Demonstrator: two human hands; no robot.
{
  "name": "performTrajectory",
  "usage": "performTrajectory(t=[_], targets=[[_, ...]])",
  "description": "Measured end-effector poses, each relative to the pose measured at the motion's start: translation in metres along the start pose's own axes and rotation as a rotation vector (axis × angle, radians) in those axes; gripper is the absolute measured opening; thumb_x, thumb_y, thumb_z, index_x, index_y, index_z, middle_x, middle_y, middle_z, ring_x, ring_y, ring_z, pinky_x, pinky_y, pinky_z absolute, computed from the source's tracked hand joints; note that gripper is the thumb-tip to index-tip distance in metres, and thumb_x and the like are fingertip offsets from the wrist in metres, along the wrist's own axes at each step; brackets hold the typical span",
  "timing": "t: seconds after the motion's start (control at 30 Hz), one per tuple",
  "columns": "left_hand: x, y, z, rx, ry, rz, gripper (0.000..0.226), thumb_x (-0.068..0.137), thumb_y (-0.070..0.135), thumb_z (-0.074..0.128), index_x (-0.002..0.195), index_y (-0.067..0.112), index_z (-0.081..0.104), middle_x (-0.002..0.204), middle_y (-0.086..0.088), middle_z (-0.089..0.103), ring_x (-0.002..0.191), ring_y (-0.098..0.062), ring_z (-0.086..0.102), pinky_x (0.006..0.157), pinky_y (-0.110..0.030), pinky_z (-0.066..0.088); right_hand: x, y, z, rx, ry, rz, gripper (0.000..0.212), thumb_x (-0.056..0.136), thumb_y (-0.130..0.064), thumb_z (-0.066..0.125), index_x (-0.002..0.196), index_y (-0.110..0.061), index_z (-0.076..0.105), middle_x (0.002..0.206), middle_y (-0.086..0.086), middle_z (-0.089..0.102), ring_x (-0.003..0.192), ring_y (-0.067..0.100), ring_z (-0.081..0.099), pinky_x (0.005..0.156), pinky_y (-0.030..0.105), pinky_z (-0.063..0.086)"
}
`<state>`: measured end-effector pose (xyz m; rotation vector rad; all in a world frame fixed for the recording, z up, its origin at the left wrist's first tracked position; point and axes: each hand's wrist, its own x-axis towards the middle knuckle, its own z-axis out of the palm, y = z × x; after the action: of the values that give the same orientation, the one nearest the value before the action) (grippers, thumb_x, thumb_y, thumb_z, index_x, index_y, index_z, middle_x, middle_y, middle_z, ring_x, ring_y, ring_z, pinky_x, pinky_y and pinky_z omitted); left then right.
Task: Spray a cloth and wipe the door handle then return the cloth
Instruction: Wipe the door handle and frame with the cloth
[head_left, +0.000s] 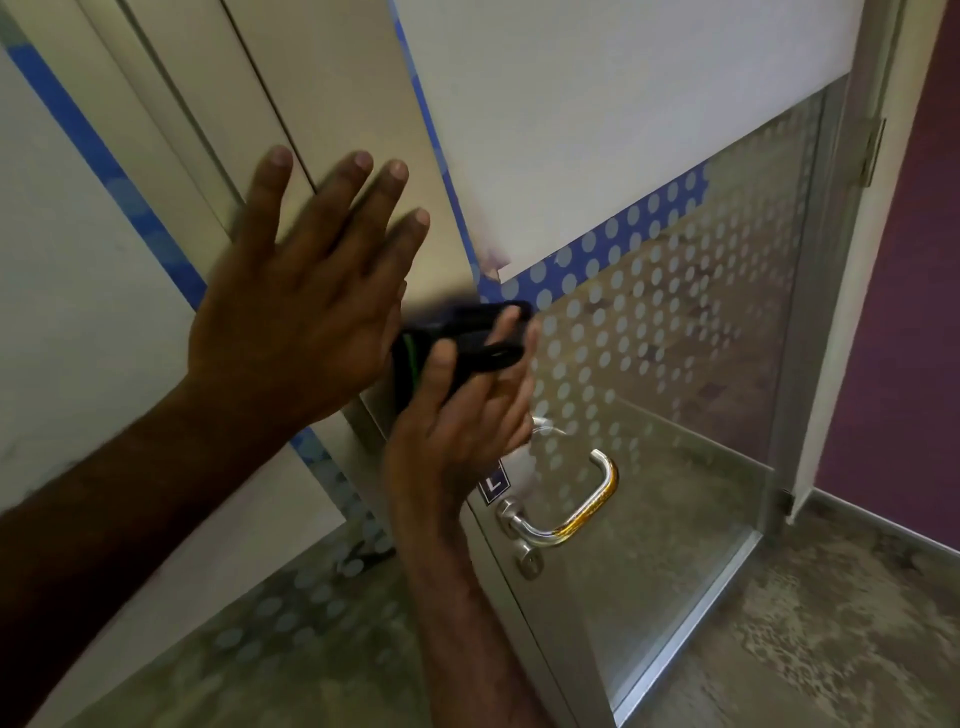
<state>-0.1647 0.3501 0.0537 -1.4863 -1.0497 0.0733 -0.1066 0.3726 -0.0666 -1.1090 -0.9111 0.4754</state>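
My right hand (462, 415) grips a dark object with a green stripe (457, 343), raised in front of the glass door; it is blurred, so I cannot tell whether it is the cloth or a spray bottle. My left hand (306, 291) is lifted with its fingers spread, palm toward the door frame, just left of the dark object and holding nothing. The metal door handle (566, 514), a curved silver lever with a golden reflection, sits below and to the right of my right hand. A keyhole cylinder (530, 564) lies beneath it.
The glass door (675, 364) has frosted dots and a blue dotted band, with a white panel above. Its metal frame (332, 104) rises on the left. A purple wall (904, 312) stands at the right. Mottled grey floor (831, 623) spreads below.
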Motion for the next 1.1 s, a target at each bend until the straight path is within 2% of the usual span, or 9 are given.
performTrajectory(t=[0.1, 0.2, 0.37, 0.43, 0.53, 0.6, 0.73, 0.87, 1.1], targets=[[-0.002, -0.002, 0.002, 0.007, 0.006, 0.015, 0.053, 0.113, 0.031, 0.028, 0.158, 0.006, 0.039, 0.166, -0.026, 0.032, 0.156, -0.043, 0.026, 0.123, -0.067, 0.014, -0.017, 0.031, -0.010, -0.034, -0.135, -0.272, 0.057, 0.098, -0.061, 0.021, 0.145, -0.031, 0.035, 0.162, 0.006, 0.026, 0.147, 0.028, 0.026, 0.116, 0.049, 0.020], [-0.002, -0.001, 0.004, 0.000, 0.016, 0.012, 0.052, 0.112, 0.029, 0.030, 0.157, 0.006, 0.042, 0.165, -0.026, 0.033, 0.156, -0.043, 0.027, 0.124, -0.066, 0.011, -0.030, 0.077, -0.019, -0.139, -0.199, -0.301, 0.055, 0.096, -0.064, 0.026, 0.144, -0.039, 0.037, 0.162, 0.003, 0.023, 0.149, 0.029, 0.022, 0.116, 0.059, 0.019], [-0.001, 0.001, 0.002, 0.000, 0.016, 0.018, 0.052, 0.113, 0.031, 0.031, 0.157, 0.005, 0.041, 0.164, -0.028, 0.034, 0.154, -0.044, 0.029, 0.123, -0.066, 0.012, -0.024, 0.110, -0.029, -0.223, -0.228, 0.120, 0.058, 0.094, -0.069, 0.025, 0.147, -0.047, 0.036, 0.167, 0.009, 0.004, 0.149, 0.031, 0.018, 0.113, 0.059, 0.026], [0.001, 0.000, 0.001, -0.007, 0.015, 0.014, 0.052, 0.112, 0.031, 0.031, 0.156, 0.006, 0.042, 0.164, -0.027, 0.036, 0.154, -0.044, 0.030, 0.123, -0.066, 0.013, -0.003, 0.100, -0.022, -0.212, -0.240, 0.291, 0.058, 0.091, -0.072, 0.026, 0.147, -0.057, 0.022, 0.166, 0.009, -0.009, 0.148, 0.031, 0.018, 0.114, 0.055, 0.025], [0.001, 0.002, -0.002, -0.007, 0.011, 0.009, 0.051, 0.112, 0.030, 0.032, 0.156, 0.005, 0.044, 0.163, -0.028, 0.037, 0.153, -0.045, 0.031, 0.122, -0.069, 0.017, 0.025, 0.080, -0.010, -0.164, -0.185, 0.515, 0.063, 0.091, -0.071, 0.032, 0.148, -0.058, 0.010, 0.165, 0.012, -0.006, 0.144, 0.035, 0.025, 0.109, 0.056, 0.029], [0.002, 0.003, -0.003, -0.011, 0.007, 0.015, 0.051, 0.112, 0.029, 0.032, 0.155, 0.005, 0.045, 0.163, -0.028, 0.037, 0.153, -0.046, 0.031, 0.120, -0.071, 0.019, 0.035, 0.066, -0.006, -0.148, -0.171, 0.581, 0.064, 0.092, -0.070, 0.035, 0.151, -0.048, 0.022, 0.166, 0.010, -0.001, 0.143, 0.033, 0.028, 0.110, 0.054, 0.032], [0.002, 0.002, -0.003, -0.016, 0.039, 0.013, 0.049, 0.111, 0.027, 0.034, 0.151, 0.004, 0.052, 0.161, -0.028, 0.040, 0.151, -0.047, 0.035, 0.118, -0.073, 0.024, 0.015, 0.019, -0.004, -0.001, -0.082, 0.168, 0.075, 0.088, -0.068, 0.042, 0.153, -0.039, 0.021, 0.164, 0.007, 0.019, 0.144, 0.026, 0.030, 0.112, 0.043, 0.027], [0.000, 0.001, -0.003, -0.031, -0.015, 0.020, 0.053, 0.112, 0.031, 0.027, 0.156, 0.005, 0.044, 0.165, -0.028, 0.032, 0.155, -0.046, 0.026, 0.121, -0.071, 0.016, -0.017, 0.025, -0.011, -0.085, -0.152, -0.177, 0.070, 0.089, -0.070, 0.035, 0.150, -0.036, 0.026, 0.161, 0.009, 0.027, 0.142, 0.027, 0.033, 0.108, 0.041, 0.028], [0.002, 0.001, -0.006, -0.053, -0.032, 0.019, 0.052, 0.112, 0.029, 0.030, 0.156, 0.004, 0.042, 0.164, -0.030, 0.033, 0.155, -0.047, 0.026, 0.120, -0.073, 0.020, -0.031, 0.091, -0.029, -0.236, -0.288, 0.222, 0.068, 0.085, -0.079, 0.022, 0.147, -0.060, 0.002, 0.166, 0.009, -0.002, 0.145, 0.033, 0.025, 0.114, 0.058, 0.026]])
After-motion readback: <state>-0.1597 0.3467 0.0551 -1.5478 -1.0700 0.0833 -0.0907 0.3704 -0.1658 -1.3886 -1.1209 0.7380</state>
